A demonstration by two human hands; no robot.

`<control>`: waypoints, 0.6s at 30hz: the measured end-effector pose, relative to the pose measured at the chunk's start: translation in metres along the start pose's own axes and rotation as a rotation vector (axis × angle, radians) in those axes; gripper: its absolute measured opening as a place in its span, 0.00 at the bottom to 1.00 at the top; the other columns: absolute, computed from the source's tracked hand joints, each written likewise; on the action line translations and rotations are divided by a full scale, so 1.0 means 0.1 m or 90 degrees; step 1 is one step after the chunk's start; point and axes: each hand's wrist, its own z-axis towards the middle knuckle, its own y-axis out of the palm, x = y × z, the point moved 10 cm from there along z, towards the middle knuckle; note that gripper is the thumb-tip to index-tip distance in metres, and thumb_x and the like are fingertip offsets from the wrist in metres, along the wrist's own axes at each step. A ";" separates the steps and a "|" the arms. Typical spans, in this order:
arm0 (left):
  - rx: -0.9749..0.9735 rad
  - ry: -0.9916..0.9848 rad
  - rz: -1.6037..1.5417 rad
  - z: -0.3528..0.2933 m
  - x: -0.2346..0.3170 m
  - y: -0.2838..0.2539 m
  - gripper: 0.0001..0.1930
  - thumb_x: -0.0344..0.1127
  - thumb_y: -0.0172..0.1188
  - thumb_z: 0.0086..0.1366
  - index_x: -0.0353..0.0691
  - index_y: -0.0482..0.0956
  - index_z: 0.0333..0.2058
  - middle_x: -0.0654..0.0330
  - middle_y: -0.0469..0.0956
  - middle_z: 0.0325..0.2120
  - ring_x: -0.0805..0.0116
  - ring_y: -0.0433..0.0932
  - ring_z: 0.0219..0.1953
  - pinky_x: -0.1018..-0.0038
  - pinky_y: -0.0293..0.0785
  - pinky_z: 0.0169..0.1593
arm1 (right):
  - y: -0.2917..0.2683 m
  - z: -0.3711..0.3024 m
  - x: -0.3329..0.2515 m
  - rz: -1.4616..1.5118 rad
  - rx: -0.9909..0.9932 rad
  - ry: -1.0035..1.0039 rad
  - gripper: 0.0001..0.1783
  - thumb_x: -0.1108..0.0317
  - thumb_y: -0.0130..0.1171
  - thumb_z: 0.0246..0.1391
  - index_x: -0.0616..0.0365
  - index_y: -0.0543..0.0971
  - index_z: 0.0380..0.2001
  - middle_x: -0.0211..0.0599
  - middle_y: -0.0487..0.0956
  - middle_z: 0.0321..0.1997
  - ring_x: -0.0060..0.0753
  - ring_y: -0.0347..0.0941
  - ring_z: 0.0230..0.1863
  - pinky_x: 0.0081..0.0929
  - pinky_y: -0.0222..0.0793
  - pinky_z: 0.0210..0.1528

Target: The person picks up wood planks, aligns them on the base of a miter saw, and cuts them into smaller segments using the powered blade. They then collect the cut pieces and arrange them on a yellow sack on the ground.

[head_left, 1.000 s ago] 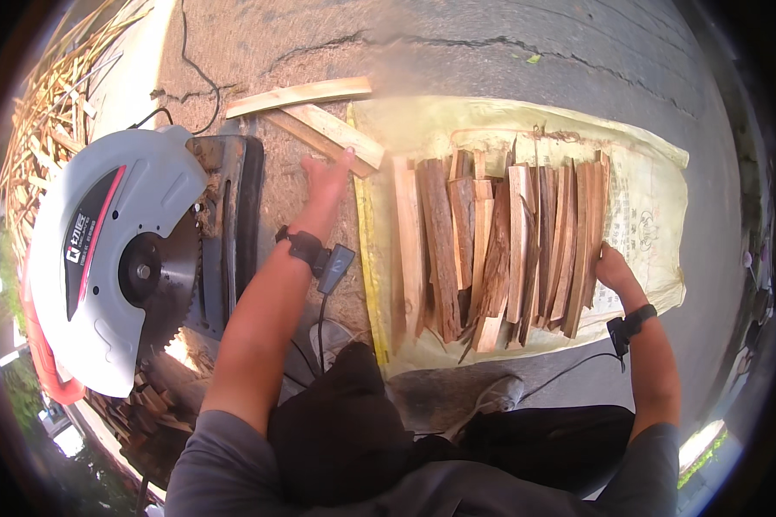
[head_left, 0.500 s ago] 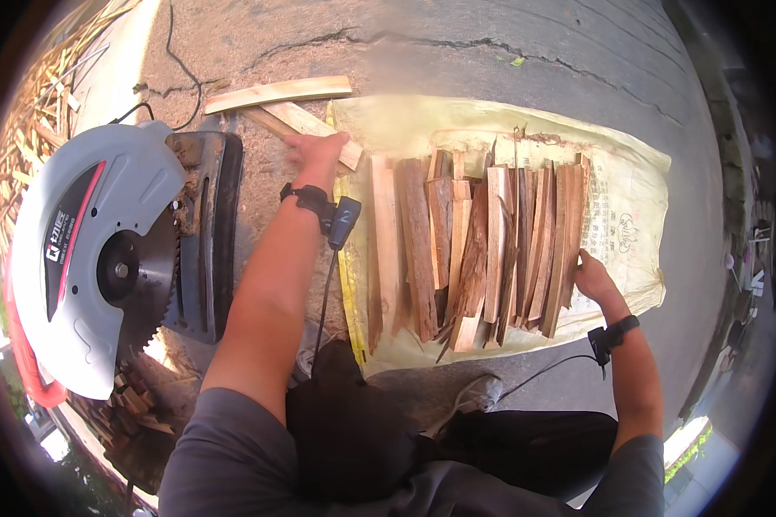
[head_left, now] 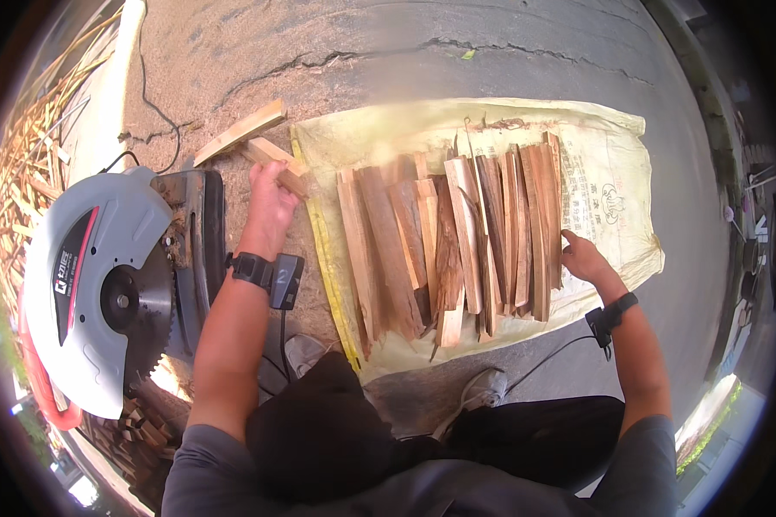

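Observation:
My left hand (head_left: 272,202) is closed round the near end of a short, pale wood strip (head_left: 276,155) just left of the sack. Another wood strip (head_left: 241,132) lies slanted beyond it. Rough, bark-edged wood strips (head_left: 448,250) lie side by side in a row on a flattened yellow sack (head_left: 608,146). At the row's right edge, my right hand (head_left: 585,258) has its fingers curled against the outermost wood strip (head_left: 539,233). Whatever its fingertips may pinch is hidden.
A grey cut-off saw (head_left: 103,284) with a bare toothed blade (head_left: 147,302) stands left of my left forearm. Its cable (head_left: 151,99) trails across the ground. Wood scraps (head_left: 138,439) are heaped below the saw, and long thin offcuts (head_left: 39,172) lie at far left.
My left hand has drawn back toward me, bringing the short strip with it. The far strip has turned from nearly level to slanted. My right hand stays at the row's edge. The whole view has shifted slightly.

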 end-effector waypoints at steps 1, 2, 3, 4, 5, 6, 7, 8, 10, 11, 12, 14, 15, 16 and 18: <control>-0.065 0.005 -0.057 -0.17 0.03 0.17 0.26 0.30 0.55 0.53 0.40 0.60 0.51 0.51 0.68 0.46 0.57 0.71 0.49 0.56 0.74 0.49 | -0.03 -0.02 0.01 0.009 0.001 0.005 0.32 0.71 0.48 0.46 0.68 0.63 0.57 0.58 0.78 0.38 0.56 0.75 0.42 0.42 0.70 0.46; -0.135 0.007 -0.117 -0.36 0.05 0.39 0.26 0.30 0.55 0.54 0.40 0.60 0.53 0.52 0.68 0.48 0.58 0.70 0.51 0.56 0.72 0.53 | -0.06 -0.05 0.06 0.001 -0.004 0.021 0.32 0.71 0.48 0.46 0.67 0.63 0.57 0.58 0.78 0.38 0.56 0.75 0.42 0.41 0.70 0.47; -0.140 0.005 -0.109 -0.56 0.06 0.50 0.26 0.30 0.55 0.54 0.40 0.60 0.53 0.52 0.68 0.48 0.58 0.70 0.51 0.56 0.72 0.53 | -0.05 -0.03 0.07 -0.004 -0.013 0.028 0.32 0.71 0.48 0.46 0.67 0.63 0.58 0.58 0.78 0.38 0.56 0.75 0.43 0.41 0.70 0.47; -0.160 -0.009 -0.095 -0.80 0.03 0.65 0.29 0.31 0.55 0.54 0.40 0.57 0.56 0.52 0.68 0.49 0.57 0.70 0.52 0.56 0.69 0.55 | -0.03 0.01 0.14 -0.008 -0.002 0.026 0.31 0.71 0.48 0.46 0.65 0.64 0.57 0.59 0.78 0.38 0.55 0.74 0.44 0.41 0.69 0.48; -0.178 -0.026 -0.081 -1.01 -0.02 0.76 0.33 0.31 0.55 0.55 0.40 0.55 0.59 0.53 0.67 0.51 0.57 0.69 0.54 0.56 0.67 0.58 | -0.04 0.04 0.13 0.000 0.010 0.013 0.29 0.71 0.49 0.45 0.66 0.66 0.55 0.60 0.77 0.40 0.55 0.74 0.46 0.41 0.69 0.49; -0.177 -0.025 -0.074 -1.20 0.00 0.81 0.33 0.31 0.55 0.55 0.40 0.55 0.59 0.53 0.67 0.51 0.57 0.69 0.54 0.56 0.67 0.58 | -0.03 0.08 0.09 -0.010 0.011 0.003 0.27 0.70 0.49 0.45 0.67 0.67 0.52 0.61 0.77 0.40 0.56 0.73 0.46 0.42 0.68 0.49; -0.245 -0.044 -0.052 -1.40 -0.03 0.95 0.37 0.29 0.55 0.55 0.41 0.47 0.62 0.50 0.64 0.53 0.58 0.68 0.53 0.60 0.68 0.57 | -0.02 0.12 0.07 -0.023 0.010 -0.005 0.25 0.70 0.49 0.45 0.68 0.69 0.49 0.62 0.77 0.40 0.57 0.73 0.46 0.42 0.68 0.50; -0.315 -0.063 -0.035 -1.57 -0.11 1.09 0.42 0.27 0.54 0.55 0.41 0.39 0.64 0.48 0.61 0.55 0.60 0.67 0.53 0.64 0.68 0.56 | -0.01 0.16 0.11 -0.021 0.010 -0.002 0.25 0.70 0.49 0.45 0.68 0.69 0.49 0.62 0.77 0.40 0.57 0.73 0.46 0.42 0.68 0.50; -0.320 -0.080 0.021 -1.79 -0.31 1.12 0.42 0.25 0.54 0.55 0.41 0.39 0.64 0.48 0.61 0.55 0.61 0.67 0.54 0.66 0.68 0.55 | 0.01 0.23 0.13 -0.055 0.027 -0.025 0.25 0.72 0.52 0.44 0.68 0.70 0.49 0.59 0.78 0.37 0.54 0.76 0.41 0.39 0.71 0.45; -0.324 -0.096 0.073 -1.86 -0.44 1.12 0.43 0.23 0.54 0.54 0.40 0.39 0.64 0.48 0.61 0.55 0.62 0.66 0.54 0.68 0.68 0.54 | -0.01 0.23 0.07 -0.055 0.027 -0.028 0.25 0.72 0.52 0.44 0.68 0.70 0.49 0.59 0.78 0.37 0.54 0.76 0.41 0.39 0.71 0.45; -0.323 -0.095 0.073 -1.90 -0.53 1.13 0.43 0.23 0.54 0.54 0.40 0.39 0.64 0.48 0.61 0.55 0.62 0.66 0.54 0.68 0.68 0.54 | -0.02 0.21 0.05 -0.053 0.014 -0.012 0.24 0.70 0.51 0.44 0.69 0.71 0.47 0.61 0.77 0.39 0.57 0.74 0.44 0.41 0.69 0.48; -0.394 -0.101 0.154 -2.04 -0.70 1.24 0.44 0.20 0.55 0.53 0.39 0.39 0.64 0.50 0.62 0.53 0.64 0.65 0.54 0.70 0.67 0.54 | -0.01 0.18 0.05 -0.051 0.001 0.006 0.22 0.67 0.51 0.45 0.70 0.71 0.44 0.63 0.76 0.41 0.59 0.72 0.47 0.43 0.67 0.51; -0.394 -0.101 0.153 -2.08 -0.75 1.25 0.44 0.20 0.55 0.53 0.39 0.39 0.64 0.50 0.62 0.53 0.64 0.65 0.54 0.70 0.67 0.54 | -0.02 0.17 0.05 -0.039 0.005 0.002 0.22 0.67 0.51 0.45 0.70 0.71 0.44 0.63 0.76 0.41 0.60 0.72 0.47 0.43 0.67 0.51; -0.382 -0.102 0.233 -2.13 -0.76 1.27 0.44 0.20 0.56 0.53 0.39 0.39 0.64 0.49 0.62 0.53 0.64 0.66 0.54 0.70 0.68 0.53 | -0.02 0.16 0.04 -0.028 0.008 -0.001 0.22 0.67 0.51 0.45 0.70 0.71 0.44 0.64 0.76 0.41 0.60 0.72 0.47 0.44 0.67 0.51; -0.400 -0.021 0.359 -2.11 -0.94 1.15 0.43 0.21 0.57 0.53 0.38 0.41 0.63 0.48 0.62 0.51 0.66 0.71 0.46 0.73 0.71 0.46 | -0.01 0.13 0.04 -0.018 0.012 -0.001 0.22 0.68 0.51 0.45 0.70 0.71 0.44 0.64 0.76 0.41 0.60 0.72 0.47 0.44 0.67 0.51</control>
